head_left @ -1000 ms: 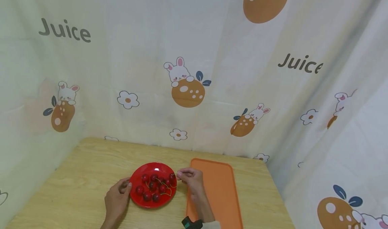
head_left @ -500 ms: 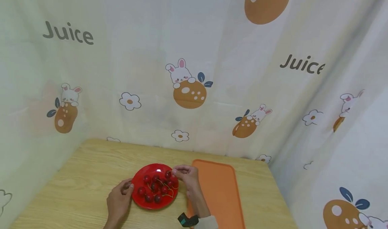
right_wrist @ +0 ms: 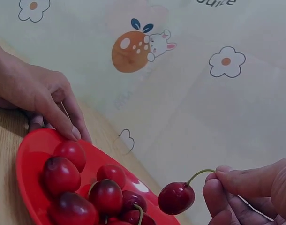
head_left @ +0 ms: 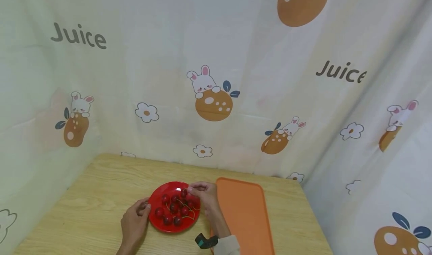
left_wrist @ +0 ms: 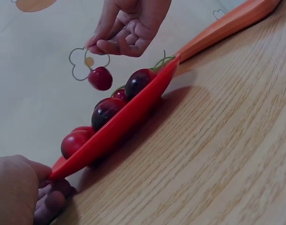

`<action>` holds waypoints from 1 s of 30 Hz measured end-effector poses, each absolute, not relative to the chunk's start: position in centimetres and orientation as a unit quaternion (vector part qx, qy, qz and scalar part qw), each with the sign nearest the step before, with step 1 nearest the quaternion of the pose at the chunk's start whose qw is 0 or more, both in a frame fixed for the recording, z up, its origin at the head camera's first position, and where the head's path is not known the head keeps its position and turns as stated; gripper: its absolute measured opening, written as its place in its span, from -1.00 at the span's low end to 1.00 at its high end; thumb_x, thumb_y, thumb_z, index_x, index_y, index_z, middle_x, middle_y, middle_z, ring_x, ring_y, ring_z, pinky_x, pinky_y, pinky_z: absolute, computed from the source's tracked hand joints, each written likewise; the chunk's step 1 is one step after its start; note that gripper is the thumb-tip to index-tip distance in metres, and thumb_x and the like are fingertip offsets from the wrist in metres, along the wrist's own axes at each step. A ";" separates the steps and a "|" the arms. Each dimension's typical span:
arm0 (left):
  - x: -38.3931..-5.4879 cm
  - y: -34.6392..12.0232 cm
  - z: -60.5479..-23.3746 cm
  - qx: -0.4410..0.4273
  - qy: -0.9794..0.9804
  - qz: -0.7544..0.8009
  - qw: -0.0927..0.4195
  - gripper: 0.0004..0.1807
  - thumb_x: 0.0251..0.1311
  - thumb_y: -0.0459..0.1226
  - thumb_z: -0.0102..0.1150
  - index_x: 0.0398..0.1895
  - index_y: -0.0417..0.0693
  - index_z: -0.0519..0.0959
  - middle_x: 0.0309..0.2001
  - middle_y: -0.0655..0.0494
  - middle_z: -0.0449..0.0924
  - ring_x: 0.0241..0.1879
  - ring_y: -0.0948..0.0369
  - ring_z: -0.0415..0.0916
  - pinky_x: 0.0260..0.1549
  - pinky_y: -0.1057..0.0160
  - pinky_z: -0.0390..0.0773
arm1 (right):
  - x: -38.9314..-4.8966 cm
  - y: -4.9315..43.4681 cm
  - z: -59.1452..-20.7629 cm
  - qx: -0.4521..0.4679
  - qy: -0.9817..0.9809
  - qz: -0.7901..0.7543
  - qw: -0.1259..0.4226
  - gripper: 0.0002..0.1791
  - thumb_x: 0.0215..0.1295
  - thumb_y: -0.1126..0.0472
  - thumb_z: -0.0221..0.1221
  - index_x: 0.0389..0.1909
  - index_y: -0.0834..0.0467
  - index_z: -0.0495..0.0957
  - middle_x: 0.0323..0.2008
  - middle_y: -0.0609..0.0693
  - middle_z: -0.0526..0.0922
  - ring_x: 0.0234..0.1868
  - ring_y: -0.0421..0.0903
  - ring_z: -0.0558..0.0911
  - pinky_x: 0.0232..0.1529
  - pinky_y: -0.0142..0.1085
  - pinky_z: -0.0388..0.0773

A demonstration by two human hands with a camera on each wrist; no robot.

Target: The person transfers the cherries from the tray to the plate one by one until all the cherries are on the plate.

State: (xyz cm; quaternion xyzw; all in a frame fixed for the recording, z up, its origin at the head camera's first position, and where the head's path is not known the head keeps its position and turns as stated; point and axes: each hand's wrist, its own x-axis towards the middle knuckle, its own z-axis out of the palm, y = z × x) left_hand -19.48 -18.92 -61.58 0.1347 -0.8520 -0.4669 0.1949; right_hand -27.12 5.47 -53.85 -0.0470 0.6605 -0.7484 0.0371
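A red plate (head_left: 162,225) bearing several dark red cherries (head_left: 167,220) stands on the wooden table. My left hand (head_left: 134,221) grips the plate's left rim, thumb on top and fingers beneath, as the left wrist view shows. Over the plate's far right part, my right hand (head_left: 204,195) pinches one cherry (right_wrist: 176,198) by its green stem between thumb and forefinger. That cherry hangs in the air above the others, apart from them in the left wrist view (left_wrist: 100,78). Some cherries on the plate have stems.
An orange tray (head_left: 243,213) lies just right of the plate, partly behind my right forearm. A dark device (head_left: 206,241) is strapped at my right wrist. Printed curtains (head_left: 162,60) enclose the table (head_left: 101,195) at the back and both sides.
My right hand has moved left over the plate with the pinched cherry, from the plate's right edge toward its far part. My left hand keeps its grip on the rim.
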 end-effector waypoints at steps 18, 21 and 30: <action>-19.6 -19.2 -61.6 0.136 -0.848 -0.477 0.189 -0.68 0.52 -0.27 0.27 0.25 -0.11 0.73 -0.01 -0.11 0.87 -0.28 0.22 0.82 -0.18 0.25 0.57 | -29.2 3.1 -54.3 -0.076 0.665 -0.742 0.048 -0.86 0.29 0.41 0.49 -0.18 0.39 0.81 -0.39 0.02 0.88 -0.41 -0.19 0.82 -0.07 -0.15 0.82; -19.7 -19.2 -61.7 0.141 -0.845 -0.481 0.189 -0.68 0.51 -0.27 0.28 0.24 -0.10 0.74 -0.02 -0.09 0.88 -0.28 0.24 0.81 -0.18 0.28 0.56 | -29.4 2.5 -54.3 -0.084 0.674 -0.732 0.043 -0.82 0.29 0.40 0.49 -0.15 0.44 0.79 -0.34 0.12 0.89 -0.40 -0.17 0.83 -0.07 -0.11 0.82; -19.9 -19.3 -62.0 0.135 -0.843 -0.486 0.188 -0.67 0.53 -0.26 0.27 0.26 -0.11 0.72 0.00 -0.09 0.87 -0.25 0.23 0.82 -0.22 0.33 0.60 | -30.1 1.0 -55.1 -0.093 0.680 -0.726 0.035 -0.93 0.25 0.47 0.47 -0.25 0.38 0.83 -0.47 -0.04 0.86 -0.49 -0.24 0.78 -0.30 -0.34 0.74</action>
